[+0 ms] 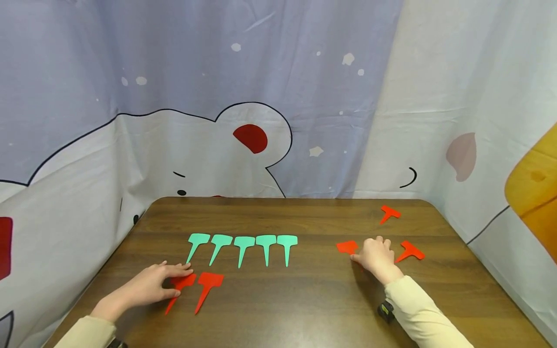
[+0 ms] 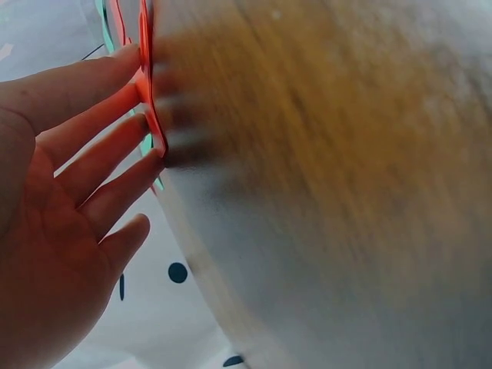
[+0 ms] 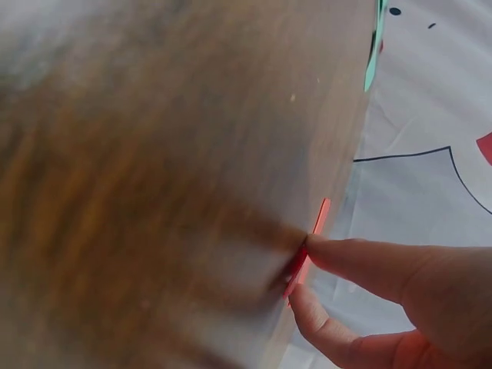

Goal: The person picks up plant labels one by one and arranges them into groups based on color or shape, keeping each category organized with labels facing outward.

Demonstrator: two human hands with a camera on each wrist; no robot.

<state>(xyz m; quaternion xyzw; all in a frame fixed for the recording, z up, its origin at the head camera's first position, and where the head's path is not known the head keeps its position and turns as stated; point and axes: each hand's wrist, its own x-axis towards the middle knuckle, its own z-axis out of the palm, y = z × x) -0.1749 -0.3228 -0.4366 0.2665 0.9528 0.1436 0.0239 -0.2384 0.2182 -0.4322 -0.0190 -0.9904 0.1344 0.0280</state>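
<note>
In front of the green tag row [image 1: 244, 240], left end: left hand [image 1: 150, 282], fingers spread, touching one red tag [image 1: 187, 279]; second red tag [image 1: 211, 280] alongside. Right of the row: right hand [image 1: 377, 256], thumb and finger pinching a third red tag [image 1: 346, 247]. Apparent step: pick-up; next move probably calls for a low leftward carry.

Head cam: above the near side, facing forward and down over the desk [image 1: 304, 302] to its far edge; both far corners in frame. Wrist cams: low, close-up, rolled sideways, looking across the top. Left fingers [image 2: 104, 154] shared by head and left wrist; right fingers [image 3: 319, 321], head and right wrist.
</note>
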